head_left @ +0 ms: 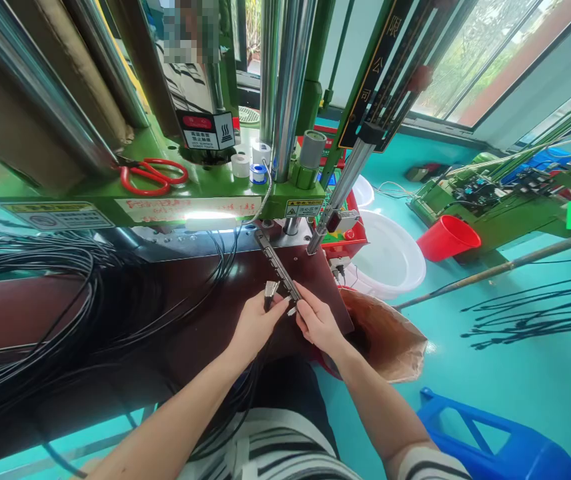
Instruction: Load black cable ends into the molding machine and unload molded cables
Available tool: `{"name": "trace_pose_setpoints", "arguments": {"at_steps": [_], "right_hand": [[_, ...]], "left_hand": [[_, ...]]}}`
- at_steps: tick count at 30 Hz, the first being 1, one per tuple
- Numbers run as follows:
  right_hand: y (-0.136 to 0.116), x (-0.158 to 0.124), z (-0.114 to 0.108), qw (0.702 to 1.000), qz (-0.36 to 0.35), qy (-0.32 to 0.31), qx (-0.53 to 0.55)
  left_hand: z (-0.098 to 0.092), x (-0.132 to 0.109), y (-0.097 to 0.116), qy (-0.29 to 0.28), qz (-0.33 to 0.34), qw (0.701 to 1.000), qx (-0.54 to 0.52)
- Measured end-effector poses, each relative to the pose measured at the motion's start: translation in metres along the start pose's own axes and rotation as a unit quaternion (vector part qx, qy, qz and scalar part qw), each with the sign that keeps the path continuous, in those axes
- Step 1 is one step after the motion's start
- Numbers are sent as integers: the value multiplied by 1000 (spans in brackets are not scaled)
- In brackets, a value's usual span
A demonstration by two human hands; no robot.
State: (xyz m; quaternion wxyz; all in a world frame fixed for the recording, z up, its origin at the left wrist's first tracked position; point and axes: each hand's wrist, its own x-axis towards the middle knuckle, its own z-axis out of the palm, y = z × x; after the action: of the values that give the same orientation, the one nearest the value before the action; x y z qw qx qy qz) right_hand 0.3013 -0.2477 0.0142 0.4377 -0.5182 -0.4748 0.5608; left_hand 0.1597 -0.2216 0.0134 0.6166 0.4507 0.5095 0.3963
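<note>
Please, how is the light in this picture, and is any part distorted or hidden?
Head view: the lamp strip glares nearly white; the window at right is partly washed out; the steel column at left tilts steeply, probably wide-lens distortion; a pixelated patch hides part of the top; the left hand, right hand and metal bar look fairly sharp.

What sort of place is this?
Most likely a factory workshop: a large green machine with a hot-surface warning label, coils of black cable, and another green machine to the right.
</note>
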Motion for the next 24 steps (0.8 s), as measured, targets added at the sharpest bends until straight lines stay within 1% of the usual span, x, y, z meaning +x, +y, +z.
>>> {"name": "trace_pose_setpoints", "arguments": {"at_steps": [2,4,6,8,9,11,13,16,19,22,24], "right_hand": [[0,0,1,1000,-2,2,-5],[1,-1,0,1000,6,2,23],[2,-1,-1,998,11,1,65],[4,-1,-3,995,10,-1,96],[4,-1,-4,995,9,-3,102],[5,0,-6,995,12,-9,101],[4,0,-6,995,16,-19,93],[1,0,-6,996,19,-32,85],[-3,-1,-5,996,23,-33,78],[-5,-1,-3,996,29,-28,82],[-7,-1,-2,996,32,-23,84]], "left_hand": [[-1,0,1,-2,0,1000,-6],[-3,0,3,4,8,1000,-25],[-6,1,6,30,16,998,-61],[-9,1,8,49,7,994,-95],[-10,2,8,44,-4,994,-100],[-9,3,8,12,-17,997,-80],[-7,4,6,-17,-8,999,-40],[-5,5,3,-24,8,1000,-16],[-7,6,5,-28,-25,999,-21],[-10,4,10,-47,-76,995,-36],[-11,4,12,-55,-93,993,-47]]}}
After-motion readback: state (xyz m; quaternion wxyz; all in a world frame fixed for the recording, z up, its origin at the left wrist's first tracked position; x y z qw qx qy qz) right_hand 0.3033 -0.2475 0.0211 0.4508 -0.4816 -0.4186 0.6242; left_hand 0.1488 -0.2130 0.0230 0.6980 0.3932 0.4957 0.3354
